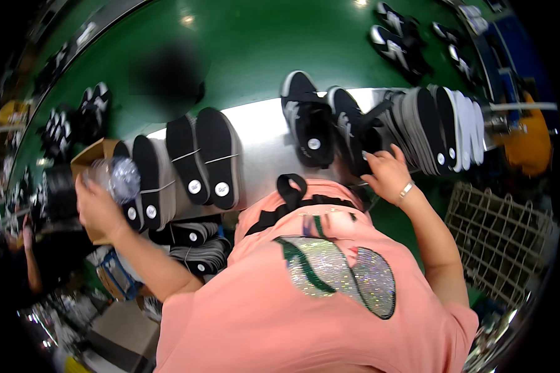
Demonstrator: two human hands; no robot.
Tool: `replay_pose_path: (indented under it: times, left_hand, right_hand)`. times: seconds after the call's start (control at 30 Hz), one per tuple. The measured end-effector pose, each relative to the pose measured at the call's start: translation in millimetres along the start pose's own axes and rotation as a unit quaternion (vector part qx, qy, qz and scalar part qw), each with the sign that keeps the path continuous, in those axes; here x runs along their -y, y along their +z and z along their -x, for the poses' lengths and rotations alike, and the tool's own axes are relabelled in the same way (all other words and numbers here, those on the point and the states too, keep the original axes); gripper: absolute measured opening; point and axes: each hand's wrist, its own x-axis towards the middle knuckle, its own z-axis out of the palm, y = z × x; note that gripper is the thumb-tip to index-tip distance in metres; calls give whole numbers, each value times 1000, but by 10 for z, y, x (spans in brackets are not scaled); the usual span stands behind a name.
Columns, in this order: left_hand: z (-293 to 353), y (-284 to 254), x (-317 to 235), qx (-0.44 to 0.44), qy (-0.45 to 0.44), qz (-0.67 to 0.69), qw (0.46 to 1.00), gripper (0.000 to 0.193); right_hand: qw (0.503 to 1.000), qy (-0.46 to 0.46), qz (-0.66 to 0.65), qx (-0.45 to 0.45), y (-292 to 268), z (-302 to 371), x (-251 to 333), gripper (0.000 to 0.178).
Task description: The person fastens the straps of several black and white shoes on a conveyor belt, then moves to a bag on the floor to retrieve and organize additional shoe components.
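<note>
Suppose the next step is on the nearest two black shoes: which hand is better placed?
Probably the right hand: its fingertips are at the rear of the right-hand black shoe. The left hand is farther off, at the cardboard box.

Right hand (pixel 389 175) at black shoe (pixel 348 121)

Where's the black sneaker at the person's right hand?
In the head view, that sneaker is right of centre, between another black sneaker on its left and a row of insoles on its right.
</note>
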Motion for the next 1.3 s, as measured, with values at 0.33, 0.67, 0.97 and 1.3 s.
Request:
replay_pose_path:
  times: [0.33,0.67,0.97,1.3]
  left_hand:
    - [1242,-345,-1945,356,306,510,720,41]
    - [2047,-124,-2992,463,491,241,697,74]
    - [1170,138,-3321,319,421,291,797,59]
    - [1542,755,-2975,222,447,443,745,43]
  right_hand:
    - [987,54,-58,141,178,-310,32,20]
    - [982,91,-104,128,210,-383,342,31]
    - [930,-161,-195,-265,-321,-450,-103,38]
    - [957,230,5,-179,-974,-1366,-1880,26]
